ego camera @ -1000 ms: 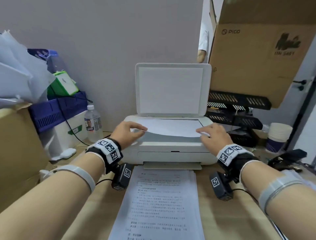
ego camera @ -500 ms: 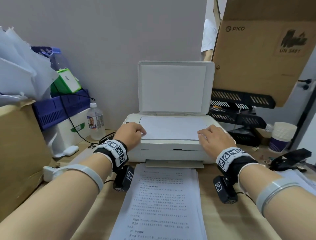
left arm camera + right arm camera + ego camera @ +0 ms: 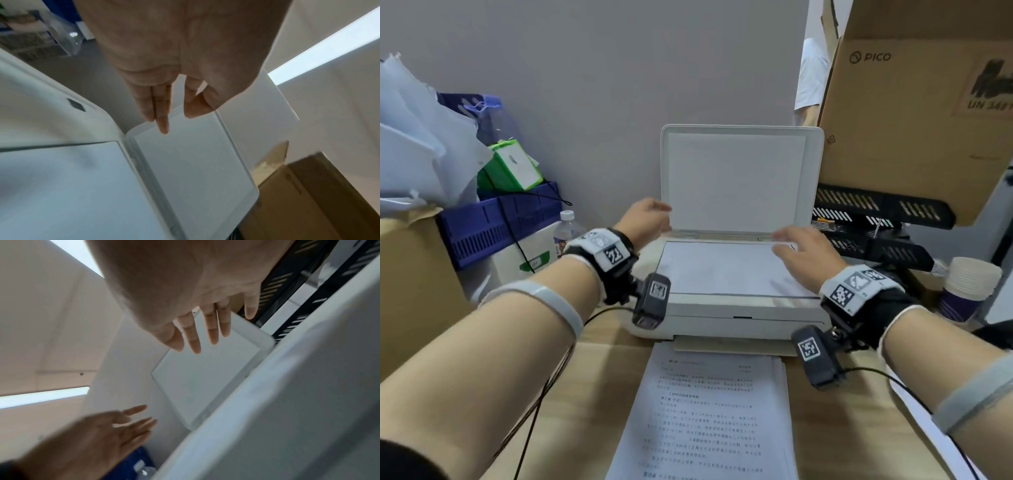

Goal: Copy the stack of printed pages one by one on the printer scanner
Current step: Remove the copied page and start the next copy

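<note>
The stack of printed pages (image 3: 709,418) lies nearest you on the wooden desk (image 3: 602,394), text side up, just in front of the printer (image 3: 722,318). Beyond it, one sheet (image 3: 722,269) now rests flat on the scanner glass, blank side up. Half a second ago both your hands pressed its near corners; they have since let go and lifted toward the back. Your left hand (image 3: 645,222) is released, fingers straight, empty, up beside the left edge of the raised lid (image 3: 739,178); whether it touches the lid cannot be told. Your right hand (image 3: 804,255) is also released, fingers spread, holding nothing, hovering over the sheet's far right corner. The page looks placed, so closing the lid seems to be the step in hand. A water bottle (image 3: 566,229) stands left of the printer.
</note>
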The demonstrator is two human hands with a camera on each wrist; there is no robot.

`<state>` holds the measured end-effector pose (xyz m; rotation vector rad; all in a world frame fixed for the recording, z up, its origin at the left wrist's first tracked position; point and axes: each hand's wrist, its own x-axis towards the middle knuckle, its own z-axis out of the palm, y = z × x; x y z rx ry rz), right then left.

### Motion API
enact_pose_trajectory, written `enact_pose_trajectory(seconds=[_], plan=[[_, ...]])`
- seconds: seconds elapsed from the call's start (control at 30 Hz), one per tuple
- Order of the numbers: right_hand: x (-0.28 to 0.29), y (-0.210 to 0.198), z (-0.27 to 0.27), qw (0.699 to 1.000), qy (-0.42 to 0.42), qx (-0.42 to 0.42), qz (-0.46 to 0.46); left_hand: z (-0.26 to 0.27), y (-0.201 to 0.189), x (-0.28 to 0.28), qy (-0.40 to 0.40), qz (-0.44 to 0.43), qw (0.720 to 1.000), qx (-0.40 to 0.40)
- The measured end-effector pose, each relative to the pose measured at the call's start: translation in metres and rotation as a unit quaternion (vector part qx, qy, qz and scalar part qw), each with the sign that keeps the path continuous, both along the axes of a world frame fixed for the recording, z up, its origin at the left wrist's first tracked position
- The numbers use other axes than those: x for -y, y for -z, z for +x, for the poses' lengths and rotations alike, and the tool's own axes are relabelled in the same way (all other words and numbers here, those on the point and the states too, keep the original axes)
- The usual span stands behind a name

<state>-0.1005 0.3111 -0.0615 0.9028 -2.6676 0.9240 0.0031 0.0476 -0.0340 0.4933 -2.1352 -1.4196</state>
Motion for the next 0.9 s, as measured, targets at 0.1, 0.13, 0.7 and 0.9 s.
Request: enact_pose_trajectory(seconds=[0.1,0.13,0.7,0.9], plan=[[0.027,-0.032,-0.005,0.999,-0.033,0.007,-0.009,-0.029,-0.027,0.007,0.004,0.119,0.993,-0.027],[0.035,-0.042,-0.007,0.999,-0.038,0.003,-0.004,-0.037,-0.034,0.01,0.007,0.127,0.991,-0.026],[0.089,-0.091,-0.028,0.974,0.012,-0.225,0.001,-0.074,-0.038,0.064,0.008,0.084,0.996,-0.03],[0.09,-0.093,-0.005,0.963,0.043,-0.256,0.07,-0.033,-0.018,0.059,0.077,0.087,0.993,-0.034]])
